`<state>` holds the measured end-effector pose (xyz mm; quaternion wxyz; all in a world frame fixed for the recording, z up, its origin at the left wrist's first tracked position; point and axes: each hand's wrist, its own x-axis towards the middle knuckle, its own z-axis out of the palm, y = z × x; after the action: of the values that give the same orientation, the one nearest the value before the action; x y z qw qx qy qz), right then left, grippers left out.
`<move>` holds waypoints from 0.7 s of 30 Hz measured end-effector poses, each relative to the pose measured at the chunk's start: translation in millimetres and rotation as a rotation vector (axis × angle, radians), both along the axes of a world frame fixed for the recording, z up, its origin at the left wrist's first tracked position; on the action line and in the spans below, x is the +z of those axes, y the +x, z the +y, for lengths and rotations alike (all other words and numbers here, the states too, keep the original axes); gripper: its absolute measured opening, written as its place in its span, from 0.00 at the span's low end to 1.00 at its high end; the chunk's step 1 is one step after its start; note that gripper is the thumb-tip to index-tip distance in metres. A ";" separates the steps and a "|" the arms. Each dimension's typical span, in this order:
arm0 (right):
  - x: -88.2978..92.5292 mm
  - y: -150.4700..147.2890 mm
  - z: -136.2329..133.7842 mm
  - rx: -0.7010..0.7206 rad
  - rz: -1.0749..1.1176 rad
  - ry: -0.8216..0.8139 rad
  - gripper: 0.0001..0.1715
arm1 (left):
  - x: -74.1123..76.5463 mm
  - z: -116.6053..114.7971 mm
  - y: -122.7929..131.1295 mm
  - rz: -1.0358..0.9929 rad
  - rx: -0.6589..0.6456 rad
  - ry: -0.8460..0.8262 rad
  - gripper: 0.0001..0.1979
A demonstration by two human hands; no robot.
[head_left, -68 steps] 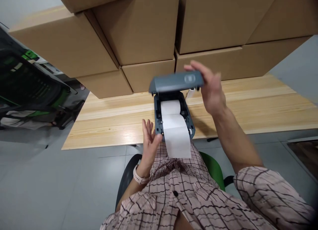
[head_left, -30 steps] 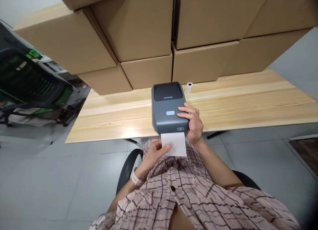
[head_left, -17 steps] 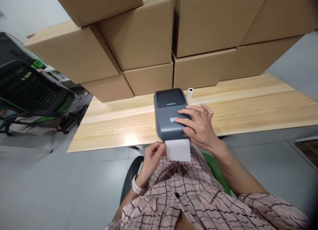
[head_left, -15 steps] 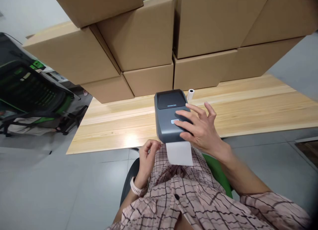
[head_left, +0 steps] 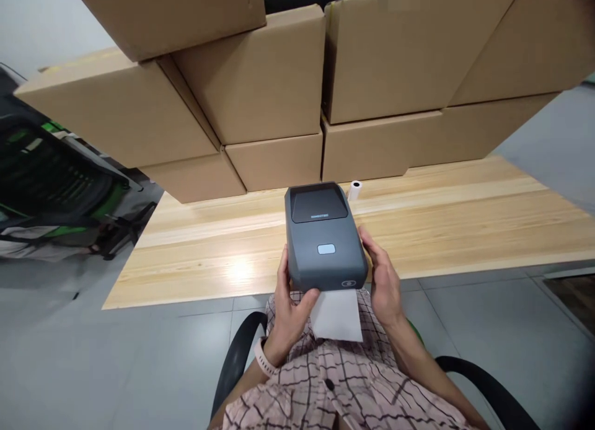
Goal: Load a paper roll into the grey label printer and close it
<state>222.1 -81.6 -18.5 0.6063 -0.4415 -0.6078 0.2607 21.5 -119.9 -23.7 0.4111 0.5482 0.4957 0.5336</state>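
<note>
A dark grey label printer (head_left: 325,235) sits at the table's near edge, with a black lid window and a pale button on top. White label paper (head_left: 337,321) hangs out of its front slot over my lap. My left hand (head_left: 290,312) is closed around the printer's near left corner, thumb across the front beside the paper, fingers along the side. Against the right side lies my right hand (head_left: 383,281), its fingers running along the casing; part of them is hidden behind it. Just behind the printer stands a small white paper roll (head_left: 354,190).
Cardboard boxes (head_left: 272,77) are stacked along the back of the wooden table (head_left: 465,213). A black and green office chair (head_left: 46,188) stands on the floor at the left. Chair armrests (head_left: 239,349) flank my seat.
My right hand has left the printer's top near the button and moved down to its right side. My left hand has come up from beside the front onto the left side.
</note>
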 end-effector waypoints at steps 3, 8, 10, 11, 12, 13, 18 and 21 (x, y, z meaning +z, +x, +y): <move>-14.7 -2.9 -6.8 0.006 0.037 -0.050 0.34 | -4.4 1.5 -2.8 0.071 0.022 0.066 0.42; -8.9 3.2 -4.8 -0.031 -0.147 -0.026 0.38 | 1.8 6.1 -5.4 0.299 0.130 0.228 0.33; -0.8 6.0 -2.5 -0.068 -0.221 0.004 0.39 | 9.2 8.6 -5.4 0.331 0.150 0.271 0.33; 5.2 7.0 -0.6 -0.086 -0.263 0.028 0.40 | 14.2 11.1 -5.6 0.337 0.156 0.293 0.34; 12.8 7.6 2.4 -0.106 -0.310 0.059 0.41 | 20.0 14.8 -6.2 0.333 0.162 0.313 0.34; 22.1 8.1 6.8 -0.124 -0.359 0.097 0.44 | 26.6 20.1 -7.2 0.323 0.167 0.329 0.35; 84.8 8.9 57.6 -0.169 -0.574 0.278 0.50 | 53.4 71.3 -14.3 0.172 0.225 0.350 0.25; 119.8 7.9 106.2 -0.240 -0.626 0.338 0.47 | 51.4 106.6 -16.5 0.065 0.212 0.232 0.23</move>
<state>230.0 24.6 101.3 0.4817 -0.4614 -0.7423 -0.0638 5.0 -13.3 27.8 0.2702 0.5534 0.4990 0.6096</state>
